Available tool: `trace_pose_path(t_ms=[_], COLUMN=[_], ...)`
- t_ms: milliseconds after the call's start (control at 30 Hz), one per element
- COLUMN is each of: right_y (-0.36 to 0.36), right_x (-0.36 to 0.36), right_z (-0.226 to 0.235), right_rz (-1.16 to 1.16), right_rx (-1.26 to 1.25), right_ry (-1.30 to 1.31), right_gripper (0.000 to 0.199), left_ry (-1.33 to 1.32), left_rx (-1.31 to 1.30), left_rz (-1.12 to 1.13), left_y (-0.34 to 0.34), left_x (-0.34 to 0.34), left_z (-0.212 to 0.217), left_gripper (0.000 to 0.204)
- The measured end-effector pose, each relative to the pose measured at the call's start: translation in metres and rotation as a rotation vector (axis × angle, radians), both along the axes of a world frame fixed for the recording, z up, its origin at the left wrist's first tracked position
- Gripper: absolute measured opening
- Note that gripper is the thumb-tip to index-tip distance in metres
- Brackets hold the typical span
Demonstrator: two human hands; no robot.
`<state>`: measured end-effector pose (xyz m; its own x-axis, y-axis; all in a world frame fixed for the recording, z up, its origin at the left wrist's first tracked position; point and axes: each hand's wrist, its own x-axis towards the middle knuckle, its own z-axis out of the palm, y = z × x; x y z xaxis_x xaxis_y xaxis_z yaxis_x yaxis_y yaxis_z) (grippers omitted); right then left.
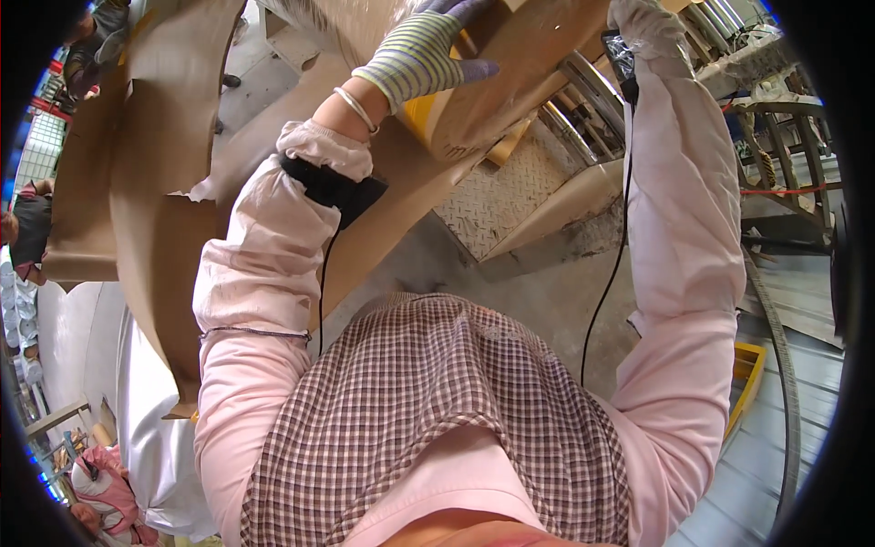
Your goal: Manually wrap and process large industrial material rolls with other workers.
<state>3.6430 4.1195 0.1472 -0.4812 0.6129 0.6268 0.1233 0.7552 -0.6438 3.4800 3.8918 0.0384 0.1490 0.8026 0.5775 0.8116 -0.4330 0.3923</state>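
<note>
My left hand (421,56), in a striped glove with purple fingertips, reaches forward with its thumb stretched out and fingers extended. It lies against or just over a large brown roll (519,77) wrapped in shiny clear film; contact is hard to tell. A yellow strip (419,118) shows below the palm. Upper right, my right sleeve (679,146) extends forward, and the hand beyond its gathered cuff is cut off by the upper edge. Broad brown paper sheets (164,118), torn along one edge, hang and curl on the left.
A chequered metal plate (501,196) and metal rollers (570,132) lie beyond my apron. Black cables (612,273) hang from both forearms. To the right are a metal frame (793,155) and a yellow-edged box (747,383). Other people (109,497) are at the left.
</note>
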Motion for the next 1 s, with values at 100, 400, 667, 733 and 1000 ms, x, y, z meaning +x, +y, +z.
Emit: trace_pose_path(t_ms=[100,400,667,733,1000], right_y=[-0.008,-0.047,-0.048,-0.042,-0.027], right_x=[-0.006,-0.008,-0.007,-0.007,-0.007], right_z=[-0.009,-0.013,-0.006,-0.005,-0.006], right_rz=[0.116,-0.128,-0.315,-0.319,-0.271], right_rx=[-0.065,0.363,0.696,0.806,0.596], right_ry=[0.053,-0.057,-0.196,-0.16,-0.132], right_gripper=[0.01,0.007,0.006,0.007,0.008], left_ry=[0.048,0.069,-0.019,-0.023,-0.046], left_rx=[-0.02,0.243,0.275,0.285,0.377], left_rz=[0.054,0.3,0.377,0.373,0.346], left_y=[-0.004,-0.002,-0.002,-0.002,0.008], left_x=[0.01,0.03,0.021,0.021,0.026], left_z=[-0.003,-0.047,-0.103,-0.106,-0.103], left_gripper=[0.101,0.099,0.11,0.11,0.106])
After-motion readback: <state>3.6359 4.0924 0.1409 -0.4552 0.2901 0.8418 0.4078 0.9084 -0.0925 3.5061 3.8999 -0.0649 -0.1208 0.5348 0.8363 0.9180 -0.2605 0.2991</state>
